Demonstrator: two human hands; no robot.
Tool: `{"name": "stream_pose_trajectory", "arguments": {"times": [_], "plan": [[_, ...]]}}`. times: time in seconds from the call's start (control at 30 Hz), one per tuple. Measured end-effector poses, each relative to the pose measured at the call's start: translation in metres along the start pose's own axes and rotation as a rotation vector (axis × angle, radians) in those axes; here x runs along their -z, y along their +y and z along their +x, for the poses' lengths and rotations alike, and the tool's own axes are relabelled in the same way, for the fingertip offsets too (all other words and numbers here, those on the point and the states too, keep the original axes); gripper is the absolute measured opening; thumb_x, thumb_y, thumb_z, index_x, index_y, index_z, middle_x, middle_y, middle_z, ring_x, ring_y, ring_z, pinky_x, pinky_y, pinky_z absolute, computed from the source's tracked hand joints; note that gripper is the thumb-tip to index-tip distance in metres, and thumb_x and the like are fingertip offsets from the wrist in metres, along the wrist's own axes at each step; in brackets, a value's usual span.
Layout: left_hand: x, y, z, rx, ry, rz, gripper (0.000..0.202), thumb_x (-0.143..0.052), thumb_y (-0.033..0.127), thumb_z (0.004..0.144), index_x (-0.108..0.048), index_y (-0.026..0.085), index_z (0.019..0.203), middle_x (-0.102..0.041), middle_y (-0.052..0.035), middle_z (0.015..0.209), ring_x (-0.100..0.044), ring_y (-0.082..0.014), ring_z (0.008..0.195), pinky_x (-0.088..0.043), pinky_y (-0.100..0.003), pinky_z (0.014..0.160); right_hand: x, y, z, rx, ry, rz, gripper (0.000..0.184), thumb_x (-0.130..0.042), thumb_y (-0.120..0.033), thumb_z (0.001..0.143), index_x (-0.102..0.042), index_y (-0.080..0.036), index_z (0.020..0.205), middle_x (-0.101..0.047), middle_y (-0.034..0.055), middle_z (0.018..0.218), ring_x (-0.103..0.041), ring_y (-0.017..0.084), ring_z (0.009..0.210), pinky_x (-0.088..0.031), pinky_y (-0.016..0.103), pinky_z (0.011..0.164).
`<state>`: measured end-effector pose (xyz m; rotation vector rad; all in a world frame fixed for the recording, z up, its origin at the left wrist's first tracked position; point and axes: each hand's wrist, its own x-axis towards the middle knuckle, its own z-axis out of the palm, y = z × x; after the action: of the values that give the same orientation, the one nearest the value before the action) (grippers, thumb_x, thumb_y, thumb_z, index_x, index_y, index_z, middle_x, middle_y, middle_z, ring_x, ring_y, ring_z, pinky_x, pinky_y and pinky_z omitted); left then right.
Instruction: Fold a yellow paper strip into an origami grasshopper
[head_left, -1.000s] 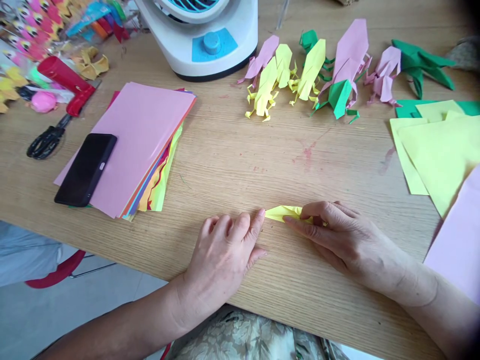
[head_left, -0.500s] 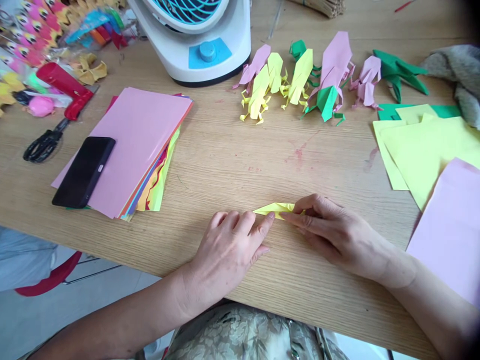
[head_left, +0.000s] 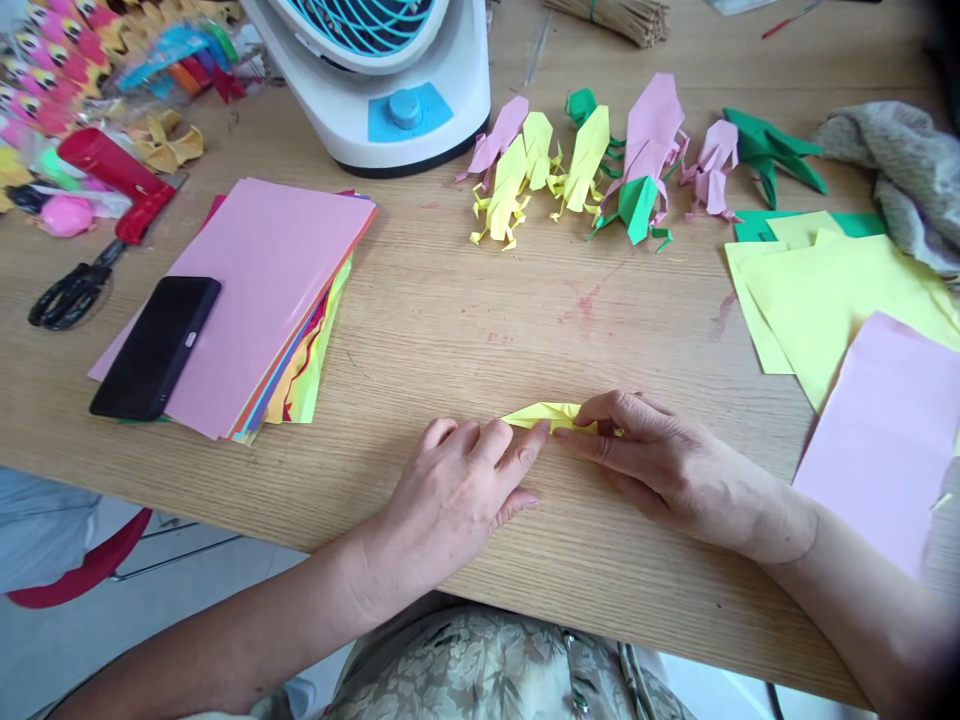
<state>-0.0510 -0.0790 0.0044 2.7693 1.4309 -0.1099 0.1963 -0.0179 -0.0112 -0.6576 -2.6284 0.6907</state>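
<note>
from afar i see the right hand (head_left: 679,470) pinching one end of the folded yellow paper (head_left: 531,415) on the tabletop (head_left: 420,330) near its front edge, while the left hand (head_left: 454,500), grasping nothing, touches it too

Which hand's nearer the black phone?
Left. The left hand, fingertip on the folded yellow paper, sits right of the phone; the right hand, pinching the paper's right end, is farther right.

Stack (head_left: 274,265) L of folded ppr (head_left: 561,411), fan (head_left: 420,135) bhd.
</note>
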Motion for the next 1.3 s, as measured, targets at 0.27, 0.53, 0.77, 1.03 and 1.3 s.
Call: {"name": "stream_pose_trajectory", "arguments": {"times": [0.27, 0.53, 0.77, 1.03, 1.3], "plan": [[0.006, 0.008, 0.003, 0.026, -0.054, 0.084, 0.067, -0.061, 0.047, 0.091, -0.039, 0.023, 0.149, -0.058, -0.0045, 0.101, -0.056, -0.0223, 0.090, -0.039, -0.038, 0.076, -0.001, -0.002, -0.001, 0.009, 0.002, -0.038, 0.046, -0.046, -0.003, 0.093, -0.057, -0.021, 0.134, -0.057, 0.0114, 0.113, -0.057, 0.020, 0.096, -0.050, 0.033, 0.083], [-0.001, 0.010, -0.008, 0.115, -0.015, 0.044, 0.064, -0.062, 0.047, 0.091, -0.043, 0.019, 0.146, -0.062, -0.0056, 0.111, -0.057, -0.0221, 0.094, -0.041, -0.040, 0.079, -0.003, 0.000, -0.004, 0.004, 0.012, -0.051, 0.040, -0.045, -0.004, 0.095, -0.059, -0.021, 0.129, -0.057, 0.0119, 0.117, -0.057, 0.021, 0.097, -0.049, 0.033, 0.084], [-0.003, 0.003, -0.021, 0.185, -0.005, 0.058, 0.065, -0.060, 0.047, 0.092, -0.041, 0.019, 0.147, -0.063, -0.0063, 0.109, -0.059, -0.0225, 0.094, -0.042, -0.039, 0.079, -0.006, 0.000, -0.004, -0.013, 0.004, -0.054, 0.031, -0.043, -0.006, 0.096, -0.063, -0.018, 0.116, -0.058, 0.0120, 0.119, -0.057, 0.019, 0.093, -0.049, 0.033, 0.082], [-0.002, -0.001, -0.021, 0.129, -0.022, 0.051, 0.065, -0.058, 0.045, 0.094, -0.038, 0.016, 0.149, -0.064, -0.0062, 0.107, -0.059, -0.0218, 0.093, -0.041, -0.039, 0.081, -0.005, -0.001, -0.003, 0.002, 0.009, -0.076, 0.034, -0.041, -0.006, 0.096, -0.061, -0.018, 0.121, -0.058, 0.0127, 0.116, -0.057, 0.021, 0.099, -0.049, 0.035, 0.085], [-0.001, -0.005, -0.023, 0.097, -0.047, 0.033, 0.069, -0.059, 0.045, 0.093, -0.035, 0.016, 0.151, -0.063, -0.0073, 0.111, -0.057, -0.0231, 0.095, -0.039, -0.040, 0.085, -0.004, -0.005, -0.003, -0.025, -0.108, -0.143, 0.026, -0.043, -0.010, 0.097, -0.063, -0.019, 0.112, -0.058, 0.0120, 0.118, -0.057, 0.023, 0.096, -0.051, 0.039, 0.084]]}}
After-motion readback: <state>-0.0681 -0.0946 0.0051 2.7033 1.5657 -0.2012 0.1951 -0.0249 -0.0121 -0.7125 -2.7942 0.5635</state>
